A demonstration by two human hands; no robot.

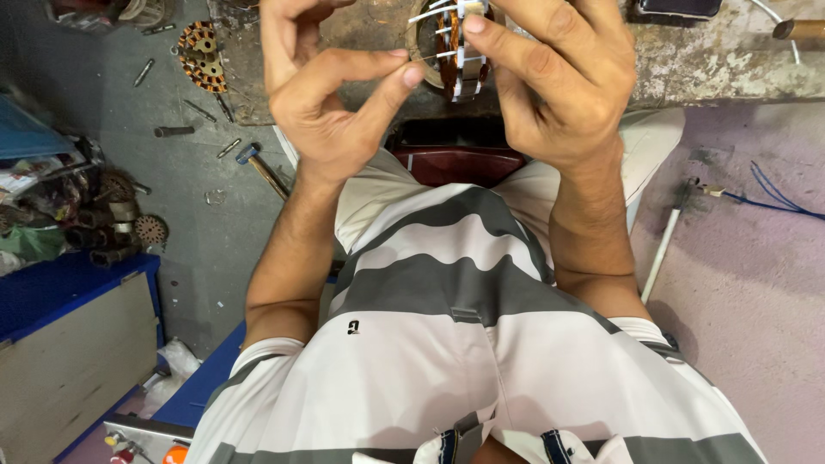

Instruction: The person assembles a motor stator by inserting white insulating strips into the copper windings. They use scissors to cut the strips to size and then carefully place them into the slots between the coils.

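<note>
Copper-wound stator (455,51) sits in the right hand (550,86), fingers closed around it. Beside the stator, the left hand (331,103) pinches perhaps a thin wire.

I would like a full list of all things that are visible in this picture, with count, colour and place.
Round metal motor stator with copper windings: one, silver and copper, top centre, held on the bench.
Worn grey workbench: one, along the top edge.
Second copper-wound stator: one, orange-brown, top left on the floor.
Hammer with wooden handle: one, on the grey floor left of the person.
Blue cabinet: one, lower left.
Blue wire: one, right, on the pinkish floor.
White rod: one, right of the person's arm.
Striped grey and white shirt: one, centre.
Left hand: pinching something thin beside the stator.
Right hand: gripping the stator.
</note>
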